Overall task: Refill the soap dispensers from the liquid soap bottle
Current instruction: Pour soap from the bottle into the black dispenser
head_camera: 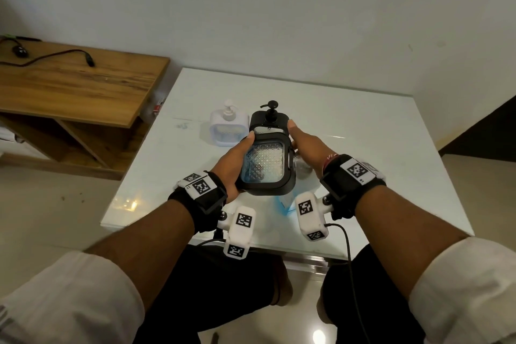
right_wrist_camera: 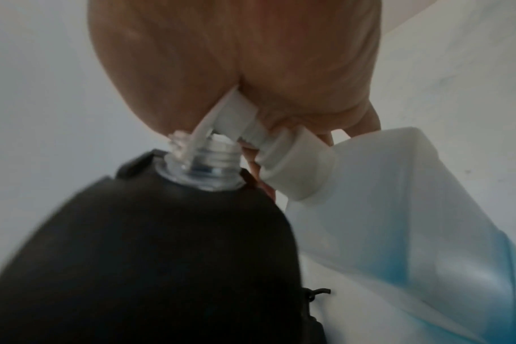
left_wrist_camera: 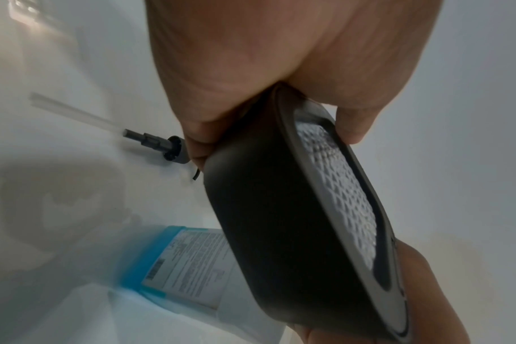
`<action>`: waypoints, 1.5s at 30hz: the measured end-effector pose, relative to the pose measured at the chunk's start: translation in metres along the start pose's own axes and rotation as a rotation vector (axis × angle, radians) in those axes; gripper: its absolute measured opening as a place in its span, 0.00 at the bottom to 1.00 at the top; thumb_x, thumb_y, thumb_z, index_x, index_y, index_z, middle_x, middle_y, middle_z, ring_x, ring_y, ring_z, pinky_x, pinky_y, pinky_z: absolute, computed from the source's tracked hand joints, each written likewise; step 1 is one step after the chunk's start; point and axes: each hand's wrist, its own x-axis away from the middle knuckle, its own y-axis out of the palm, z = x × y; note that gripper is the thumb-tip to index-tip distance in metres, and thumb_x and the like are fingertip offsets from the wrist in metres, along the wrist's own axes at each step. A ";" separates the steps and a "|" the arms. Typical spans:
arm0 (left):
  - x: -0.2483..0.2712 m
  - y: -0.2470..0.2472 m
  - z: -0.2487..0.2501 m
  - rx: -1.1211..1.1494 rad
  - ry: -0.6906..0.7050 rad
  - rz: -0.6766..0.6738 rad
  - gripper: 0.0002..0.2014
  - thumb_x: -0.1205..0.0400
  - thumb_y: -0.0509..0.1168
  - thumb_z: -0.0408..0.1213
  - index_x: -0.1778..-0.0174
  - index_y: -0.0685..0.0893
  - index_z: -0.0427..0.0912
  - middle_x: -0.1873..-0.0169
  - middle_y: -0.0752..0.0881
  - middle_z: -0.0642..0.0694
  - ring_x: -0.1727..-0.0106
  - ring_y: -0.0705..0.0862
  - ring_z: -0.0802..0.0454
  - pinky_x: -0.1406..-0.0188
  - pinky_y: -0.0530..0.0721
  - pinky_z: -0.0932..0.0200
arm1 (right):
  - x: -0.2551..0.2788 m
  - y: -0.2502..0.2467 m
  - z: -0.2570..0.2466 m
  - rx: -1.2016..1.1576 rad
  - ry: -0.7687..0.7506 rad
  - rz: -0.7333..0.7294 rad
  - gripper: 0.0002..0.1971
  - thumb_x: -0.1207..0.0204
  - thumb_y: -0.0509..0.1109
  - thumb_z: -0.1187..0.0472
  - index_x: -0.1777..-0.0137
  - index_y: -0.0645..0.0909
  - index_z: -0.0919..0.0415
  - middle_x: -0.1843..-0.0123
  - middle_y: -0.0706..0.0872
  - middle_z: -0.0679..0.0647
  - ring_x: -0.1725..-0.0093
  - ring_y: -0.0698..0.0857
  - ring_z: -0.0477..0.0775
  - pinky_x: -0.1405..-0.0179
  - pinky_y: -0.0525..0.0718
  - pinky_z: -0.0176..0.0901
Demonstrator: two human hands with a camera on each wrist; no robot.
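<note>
Right now the left hand (head_camera: 233, 165) is gripping the black dispenser (head_camera: 266, 166) at frame centre in the head view, thumb lying along its left edge, fingers curling round the underside per the left wrist cam. It's being held tilted, textured clear window facing up, above the white table (head_camera: 363, 148).

In the right wrist view the dispenser's clear threaded neck (right_wrist_camera: 203, 160) is sitting mid-frame w/ no pump on it. The right hand (head_camera: 305, 145) is curling round the soap bottle (right_wrist_camera: 398, 221) near its white cap (right_wrist_camera: 292, 160), which is lying right of the neck; a white spout or flap from the cap is touching the neck's rim. Can't tell if soap is flowing, too blurry. The bottle is translucent w/ blue at the bottom; its blue-edged label is showing at lower centre in the left wrist view.

A black pump (left_wrist_camera: 159, 145) w/ clear tube is lying on the table, centre left of the left wrist frame.

Behind, a second black dispenser (head_camera: 269, 116) w/ pump on is standing just above the held one, and a white dispenser (head_camera: 229, 126) is standing to its left, close beside it.

A wooden desk (head_camera: 69, 86) w/ a black cable is filling the left of the head view.
</note>
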 end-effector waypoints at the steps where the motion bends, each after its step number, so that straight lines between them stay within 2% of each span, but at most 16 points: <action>1: 0.000 0.000 0.000 0.000 -0.001 -0.002 0.24 0.10 0.56 0.57 0.33 0.87 0.44 0.39 0.92 0.40 0.43 0.91 0.44 0.41 0.87 0.48 | 0.000 0.000 0.000 0.017 -0.001 0.026 0.37 0.19 0.49 0.31 0.33 0.81 0.62 0.37 0.82 0.59 0.39 0.79 0.58 0.35 0.72 0.50; 3: -0.001 0.000 0.001 -0.011 -0.004 0.008 0.24 0.10 0.56 0.58 0.32 0.87 0.44 0.40 0.92 0.40 0.44 0.91 0.44 0.42 0.87 0.49 | 0.002 0.002 -0.002 0.093 0.002 0.072 0.35 0.18 0.51 0.33 0.38 0.83 0.63 0.45 0.81 0.58 0.46 0.78 0.57 0.43 0.69 0.45; 7: -0.001 0.000 0.000 -0.026 -0.005 0.019 0.26 0.11 0.58 0.59 0.29 0.85 0.43 0.36 0.90 0.39 0.38 0.89 0.41 0.36 0.86 0.45 | 0.003 0.002 0.000 0.157 -0.001 0.096 0.33 0.17 0.52 0.34 0.46 0.84 0.64 0.42 0.84 0.62 0.48 0.79 0.58 0.46 0.69 0.44; 10: -0.001 0.000 -0.002 -0.026 -0.006 0.016 0.26 0.11 0.58 0.59 0.29 0.85 0.43 0.35 0.90 0.39 0.34 0.88 0.40 0.30 0.83 0.43 | 0.000 0.000 0.002 0.090 0.005 0.043 0.36 0.18 0.49 0.32 0.36 0.82 0.63 0.34 0.82 0.60 0.42 0.78 0.57 0.39 0.70 0.47; 12: -0.001 -0.001 -0.002 -0.027 -0.002 0.010 0.25 0.11 0.57 0.59 0.31 0.86 0.44 0.36 0.90 0.39 0.36 0.89 0.41 0.31 0.84 0.44 | -0.001 0.001 -0.001 0.063 0.003 0.002 0.39 0.20 0.48 0.28 0.32 0.81 0.61 0.30 0.81 0.60 0.36 0.79 0.59 0.31 0.72 0.53; 14: -0.002 -0.002 -0.001 -0.027 0.005 0.007 0.24 0.10 0.57 0.59 0.34 0.87 0.44 0.37 0.91 0.39 0.39 0.90 0.42 0.35 0.85 0.46 | -0.001 0.002 -0.002 0.049 0.002 -0.006 0.41 0.21 0.47 0.27 0.30 0.80 0.60 0.30 0.81 0.61 0.33 0.79 0.61 0.28 0.71 0.57; 18: -0.002 -0.001 0.000 -0.039 0.012 0.018 0.23 0.11 0.57 0.59 0.36 0.88 0.45 0.39 0.91 0.40 0.42 0.91 0.43 0.38 0.86 0.47 | 0.000 0.002 -0.001 0.109 -0.022 0.062 0.36 0.18 0.50 0.31 0.41 0.85 0.63 0.42 0.84 0.59 0.45 0.80 0.57 0.43 0.70 0.46; 20: -0.002 -0.002 0.000 -0.039 0.005 0.030 0.23 0.10 0.57 0.58 0.37 0.88 0.45 0.43 0.92 0.41 0.45 0.91 0.44 0.41 0.87 0.48 | 0.003 0.006 0.001 0.152 -0.019 0.089 0.35 0.18 0.51 0.33 0.47 0.86 0.65 0.45 0.86 0.61 0.49 0.81 0.58 0.48 0.69 0.45; 22: 0.000 -0.002 -0.001 -0.035 -0.001 0.033 0.23 0.10 0.57 0.59 0.36 0.88 0.45 0.43 0.93 0.41 0.46 0.91 0.44 0.42 0.88 0.48 | 0.003 0.007 0.002 0.153 -0.019 0.090 0.36 0.18 0.52 0.33 0.44 0.86 0.66 0.43 0.86 0.62 0.48 0.81 0.58 0.47 0.69 0.45; 25: 0.002 -0.001 -0.002 -0.031 0.001 0.021 0.25 0.11 0.57 0.59 0.32 0.86 0.45 0.38 0.91 0.40 0.39 0.90 0.42 0.36 0.86 0.46 | 0.003 0.003 0.003 0.115 -0.018 0.074 0.36 0.17 0.49 0.33 0.38 0.84 0.64 0.39 0.83 0.60 0.43 0.80 0.58 0.42 0.69 0.46; 30: 0.001 0.000 -0.002 -0.013 0.014 0.000 0.27 0.10 0.57 0.59 0.27 0.84 0.43 0.34 0.90 0.39 0.34 0.88 0.40 0.31 0.84 0.45 | 0.002 0.003 0.000 0.024 -0.014 0.029 0.38 0.21 0.49 0.28 0.37 0.84 0.60 0.35 0.84 0.60 0.38 0.81 0.60 0.29 0.73 0.59; 32: 0.000 0.001 -0.001 -0.023 0.014 0.005 0.26 0.11 0.57 0.59 0.28 0.85 0.44 0.35 0.90 0.39 0.35 0.88 0.41 0.31 0.84 0.45 | 0.000 0.003 0.001 0.028 -0.021 0.053 0.37 0.20 0.51 0.30 0.39 0.85 0.62 0.39 0.84 0.59 0.40 0.81 0.58 0.33 0.74 0.54; 34: -0.002 0.000 0.000 -0.033 0.011 0.016 0.26 0.11 0.58 0.59 0.29 0.85 0.44 0.36 0.90 0.39 0.38 0.90 0.41 0.34 0.85 0.45 | 0.001 0.002 0.001 0.067 -0.026 0.087 0.35 0.17 0.53 0.34 0.42 0.86 0.66 0.47 0.84 0.59 0.47 0.81 0.57 0.43 0.72 0.47; 36: -0.003 -0.001 -0.001 -0.038 0.007 0.012 0.27 0.11 0.58 0.59 0.27 0.85 0.44 0.36 0.90 0.39 0.36 0.89 0.41 0.33 0.85 0.45 | 0.001 0.002 0.002 0.112 -0.031 0.100 0.34 0.16 0.53 0.36 0.45 0.86 0.68 0.49 0.84 0.60 0.51 0.80 0.57 0.48 0.69 0.45; 40: -0.002 -0.001 -0.002 -0.040 0.010 0.012 0.27 0.11 0.57 0.59 0.26 0.84 0.44 0.35 0.90 0.39 0.33 0.88 0.40 0.31 0.84 0.44 | 0.002 0.000 0.003 0.147 -0.036 0.093 0.35 0.15 0.50 0.36 0.42 0.85 0.68 0.49 0.81 0.59 0.49 0.78 0.57 0.46 0.68 0.44; 45: 0.000 0.000 -0.002 -0.027 0.016 -0.002 0.23 0.10 0.57 0.58 0.35 0.88 0.45 0.40 0.92 0.41 0.43 0.91 0.44 0.38 0.86 0.48 | -0.001 -0.004 0.001 0.090 -0.049 0.069 0.39 0.17 0.47 0.33 0.41 0.85 0.68 0.40 0.86 0.61 0.40 0.83 0.62 0.39 0.73 0.51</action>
